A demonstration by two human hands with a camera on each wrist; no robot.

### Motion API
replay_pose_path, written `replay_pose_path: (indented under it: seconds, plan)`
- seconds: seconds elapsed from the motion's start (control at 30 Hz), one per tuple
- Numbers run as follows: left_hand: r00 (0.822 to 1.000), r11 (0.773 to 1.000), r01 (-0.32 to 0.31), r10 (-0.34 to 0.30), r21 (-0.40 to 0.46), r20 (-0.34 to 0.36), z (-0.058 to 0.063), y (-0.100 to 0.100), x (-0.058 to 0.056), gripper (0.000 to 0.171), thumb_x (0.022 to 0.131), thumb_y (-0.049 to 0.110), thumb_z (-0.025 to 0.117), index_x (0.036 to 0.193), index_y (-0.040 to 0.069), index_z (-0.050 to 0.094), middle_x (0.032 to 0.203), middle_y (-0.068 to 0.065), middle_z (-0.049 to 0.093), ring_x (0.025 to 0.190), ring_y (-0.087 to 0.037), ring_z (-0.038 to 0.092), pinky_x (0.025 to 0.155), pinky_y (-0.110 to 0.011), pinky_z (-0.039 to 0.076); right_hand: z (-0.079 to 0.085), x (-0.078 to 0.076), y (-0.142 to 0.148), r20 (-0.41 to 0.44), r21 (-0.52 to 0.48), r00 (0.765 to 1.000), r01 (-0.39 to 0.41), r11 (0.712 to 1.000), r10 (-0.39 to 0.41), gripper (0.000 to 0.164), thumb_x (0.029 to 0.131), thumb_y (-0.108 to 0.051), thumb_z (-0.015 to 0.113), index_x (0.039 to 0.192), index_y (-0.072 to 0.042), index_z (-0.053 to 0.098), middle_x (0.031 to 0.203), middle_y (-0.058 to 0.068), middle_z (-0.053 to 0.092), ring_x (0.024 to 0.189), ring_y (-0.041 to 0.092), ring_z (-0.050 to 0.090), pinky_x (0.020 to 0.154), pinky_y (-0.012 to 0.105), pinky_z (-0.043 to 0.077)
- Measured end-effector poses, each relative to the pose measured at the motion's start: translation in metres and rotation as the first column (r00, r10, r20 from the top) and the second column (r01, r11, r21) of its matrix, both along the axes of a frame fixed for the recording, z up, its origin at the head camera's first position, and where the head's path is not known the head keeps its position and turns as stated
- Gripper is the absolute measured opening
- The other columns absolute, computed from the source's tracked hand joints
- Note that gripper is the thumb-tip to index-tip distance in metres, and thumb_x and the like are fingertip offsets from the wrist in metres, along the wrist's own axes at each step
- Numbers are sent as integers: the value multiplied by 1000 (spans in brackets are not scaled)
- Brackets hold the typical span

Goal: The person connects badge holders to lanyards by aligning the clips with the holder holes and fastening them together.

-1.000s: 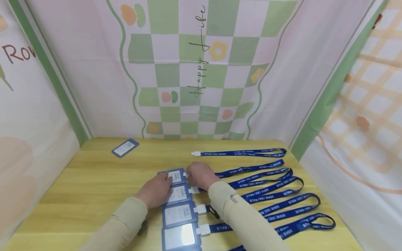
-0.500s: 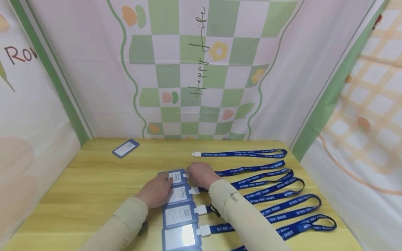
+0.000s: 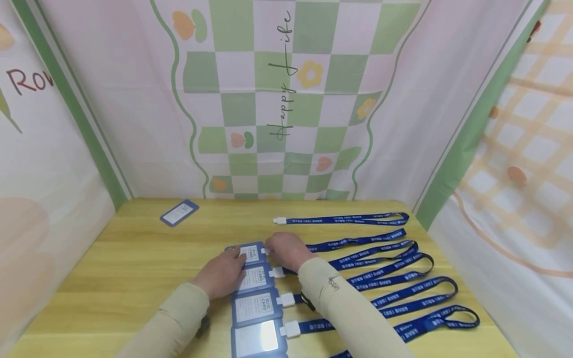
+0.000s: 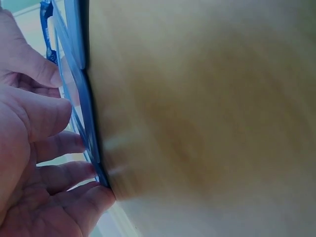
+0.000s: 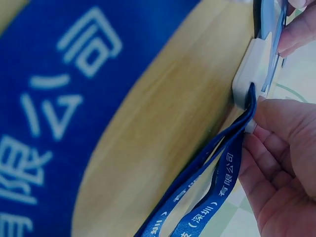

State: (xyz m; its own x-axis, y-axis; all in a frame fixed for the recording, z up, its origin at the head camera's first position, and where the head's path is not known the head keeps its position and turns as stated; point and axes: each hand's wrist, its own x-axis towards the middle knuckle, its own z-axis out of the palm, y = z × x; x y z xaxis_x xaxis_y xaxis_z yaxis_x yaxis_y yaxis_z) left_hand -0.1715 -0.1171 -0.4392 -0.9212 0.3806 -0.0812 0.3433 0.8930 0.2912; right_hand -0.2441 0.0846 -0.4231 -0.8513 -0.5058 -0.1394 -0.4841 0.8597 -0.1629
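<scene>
In the head view my left hand [image 3: 221, 273] holds the farthest blue ID card holder [image 3: 252, 254] of a column, flat on the table. The left wrist view shows its fingertips [image 4: 106, 195] curled at the edge of the holder [image 4: 100, 170]. My right hand [image 3: 288, 250] pinches a white lanyard clip [image 3: 266, 251] at that holder's right end, covering most of it. A blue lanyard [image 3: 353, 242] runs right from behind this hand. Seen from the right wrist, the thumb [image 5: 279, 116] lies close by a white clip [image 5: 251, 69] with a blue strap.
Several more card holders [image 3: 257, 307] continue the column toward me, with white clips [image 3: 286, 299] and blue lanyards [image 3: 421, 293] fanning right. Another lanyard [image 3: 344, 219] lies straight along the back. A lone card holder [image 3: 179, 213] rests at the back left. Printed cloth [image 3: 286, 109] hangs behind the wooden table [image 3: 112, 258].
</scene>
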Motion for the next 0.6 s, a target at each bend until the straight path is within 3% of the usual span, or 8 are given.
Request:
replay_pose_path:
  seconds: [0.6]
  plan:
    - [1000, 999, -21, 21, 42, 4, -2, -2, 2, 53, 104, 29, 61, 148, 1, 55, 158, -27, 44, 147, -44, 44, 121, -58, 40, -2, 5, 4, -8, 16, 1000, 8, 1000, -8, 24, 100, -19, 69, 123, -20, 75, 118, 0, 75, 110, 19, 70, 100, 40, 59]
